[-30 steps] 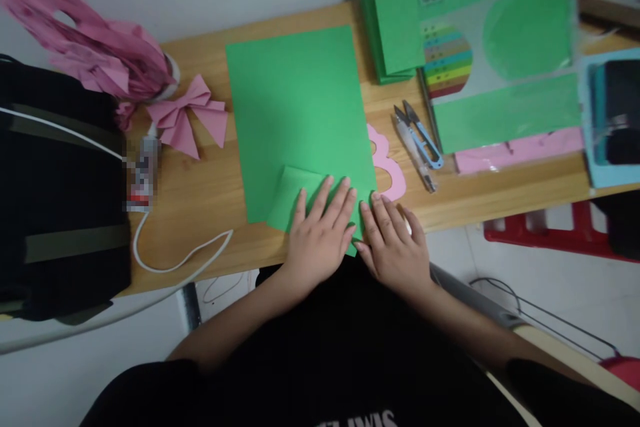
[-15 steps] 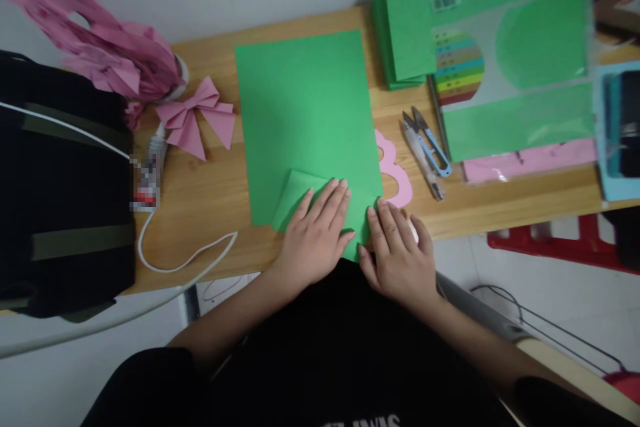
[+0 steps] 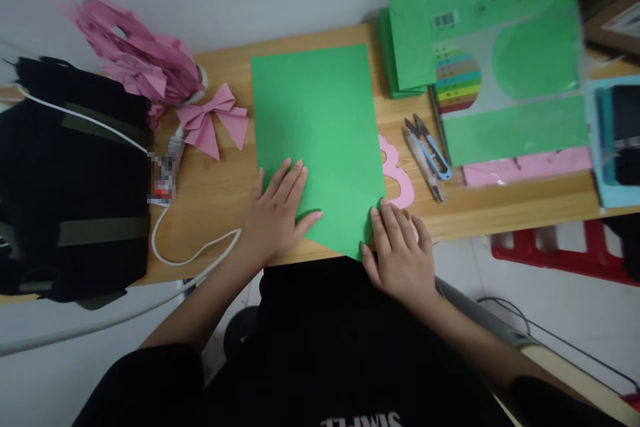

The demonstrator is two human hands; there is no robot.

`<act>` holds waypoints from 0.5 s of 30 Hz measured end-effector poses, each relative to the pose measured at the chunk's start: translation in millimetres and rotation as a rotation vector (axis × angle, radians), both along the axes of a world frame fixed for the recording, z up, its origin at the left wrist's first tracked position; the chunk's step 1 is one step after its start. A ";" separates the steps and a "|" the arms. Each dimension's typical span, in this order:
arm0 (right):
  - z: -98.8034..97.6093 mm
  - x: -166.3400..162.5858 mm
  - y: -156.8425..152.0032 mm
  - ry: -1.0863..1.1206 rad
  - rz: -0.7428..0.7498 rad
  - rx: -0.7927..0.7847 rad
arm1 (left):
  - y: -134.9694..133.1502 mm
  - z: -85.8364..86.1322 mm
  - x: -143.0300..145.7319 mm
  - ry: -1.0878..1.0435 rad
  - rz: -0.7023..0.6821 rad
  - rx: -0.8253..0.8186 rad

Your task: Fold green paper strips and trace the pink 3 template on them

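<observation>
A large sheet of green paper point(image 3: 320, 113) lies flat on the wooden table. My left hand point(image 3: 277, 210) rests on its lower left part, fingers stretched and thumb out to the side. At the sheet's lower right corner lies my right hand point(image 3: 403, 247), palm down with outstretched fingertips on the edge. Neither hand grips anything. A pink wavy-edged paper cutout point(image 3: 400, 185) sticks out from under the sheet's right edge. Just right of that are blue-handled thread snips point(image 3: 434, 150) and a clear pen-like tool point(image 3: 423, 163) side by side.
Left of the sheet sit a pink paper bow point(image 3: 217, 117), a glue tube point(image 3: 170, 167), pink paper strips point(image 3: 145, 53) and a black bag point(image 3: 75, 180). Folded green papers point(image 3: 413, 40) and a plastic paper packet point(image 3: 515, 67) lie right. A white cable point(image 3: 195, 262) crosses the front.
My left hand has slid left, off the lighter folded flap, which no longer shows; the sheet's lower part now looks flat. My right hand stays at the corner. The view has shifted slightly.
</observation>
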State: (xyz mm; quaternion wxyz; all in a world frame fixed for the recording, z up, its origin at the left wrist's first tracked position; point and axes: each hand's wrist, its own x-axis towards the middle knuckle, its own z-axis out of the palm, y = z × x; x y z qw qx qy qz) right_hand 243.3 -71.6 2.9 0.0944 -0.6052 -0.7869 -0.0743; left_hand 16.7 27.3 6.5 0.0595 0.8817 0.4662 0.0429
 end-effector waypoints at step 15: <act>20.0 16.0 -9.0 0.927 -0.249 -0.766 | 19.5 18.4 23.0 -0.238 -0.115 -0.176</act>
